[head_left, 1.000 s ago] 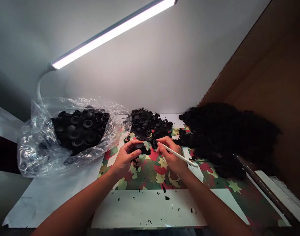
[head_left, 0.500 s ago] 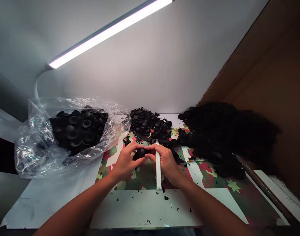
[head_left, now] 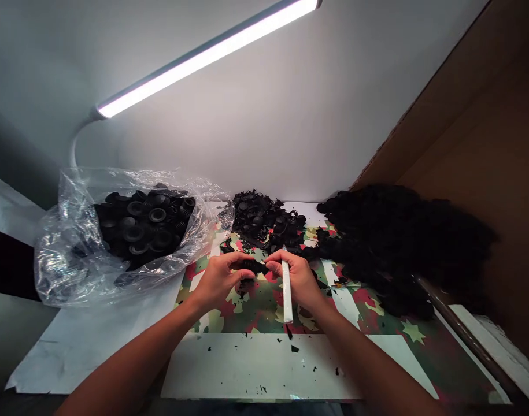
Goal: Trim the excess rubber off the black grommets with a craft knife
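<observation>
My left hand (head_left: 217,280) is closed, with thumb and fingers around a small black ribbed rubber part (head_left: 256,267). Opposite it, my right hand (head_left: 301,282) pinches at the right end of that part. A slim white stick-shaped tool (head_left: 287,292) is held in the same right hand, its narrow end pointing away from me and its blunt end towards me. The tool's tip is too small to make out. Just beyond both hands lies a heap of black rubber pieces and trimmings (head_left: 264,216).
On the left, a clear plastic bag (head_left: 58,263) holds many black ribbed rubber parts (head_left: 136,231). A large black pile (head_left: 398,242) lies at right beside a cardboard wall (head_left: 476,144). Black scraps dot the camouflage-patterned board (head_left: 255,315). A lit lamp (head_left: 212,58) hangs above.
The black part has turned between my hands: its rounded end faced me before, now its ribbed side shows. My right fingers have shifted at its end. The whole view has moved slightly.
</observation>
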`<state>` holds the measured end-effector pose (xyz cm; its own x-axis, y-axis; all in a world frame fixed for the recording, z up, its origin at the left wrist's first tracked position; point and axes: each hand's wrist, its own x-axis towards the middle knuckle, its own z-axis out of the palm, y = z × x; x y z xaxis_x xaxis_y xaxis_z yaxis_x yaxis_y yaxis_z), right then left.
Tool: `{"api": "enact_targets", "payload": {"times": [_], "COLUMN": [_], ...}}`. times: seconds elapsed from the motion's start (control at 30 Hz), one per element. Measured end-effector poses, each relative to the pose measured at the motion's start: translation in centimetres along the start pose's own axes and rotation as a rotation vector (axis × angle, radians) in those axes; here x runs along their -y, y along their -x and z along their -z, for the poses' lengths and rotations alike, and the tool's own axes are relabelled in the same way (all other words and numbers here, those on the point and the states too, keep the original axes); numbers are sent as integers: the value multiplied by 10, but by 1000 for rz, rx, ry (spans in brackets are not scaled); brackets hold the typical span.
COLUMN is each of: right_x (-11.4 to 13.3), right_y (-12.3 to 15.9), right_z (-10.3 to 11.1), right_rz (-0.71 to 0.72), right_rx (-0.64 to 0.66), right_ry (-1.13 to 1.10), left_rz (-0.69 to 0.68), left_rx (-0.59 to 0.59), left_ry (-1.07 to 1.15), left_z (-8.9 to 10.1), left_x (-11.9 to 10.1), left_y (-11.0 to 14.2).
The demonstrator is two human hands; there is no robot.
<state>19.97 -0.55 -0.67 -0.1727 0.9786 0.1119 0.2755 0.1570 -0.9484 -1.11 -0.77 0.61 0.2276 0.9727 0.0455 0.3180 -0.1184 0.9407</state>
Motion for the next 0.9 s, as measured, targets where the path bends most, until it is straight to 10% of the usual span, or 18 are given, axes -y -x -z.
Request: {"api": "enact_targets", "payload": {"times": [0.23,0.5,0.9], "right_x": [14,7,4], "right_y": [-1,-8,-17], "right_z": [-8,-33,-32], "right_rz": [391,496,244], "right_rx": [8,-11,-20], "right_ry": [272,276,249], "left_rz": [-28,-86,-199], "left_rx": [29,16,-82], "left_ry": [12,-56,-176], "left_z": [0,-2,-13], "left_x": [3,10,6], "left_y": [0,0,2]}}
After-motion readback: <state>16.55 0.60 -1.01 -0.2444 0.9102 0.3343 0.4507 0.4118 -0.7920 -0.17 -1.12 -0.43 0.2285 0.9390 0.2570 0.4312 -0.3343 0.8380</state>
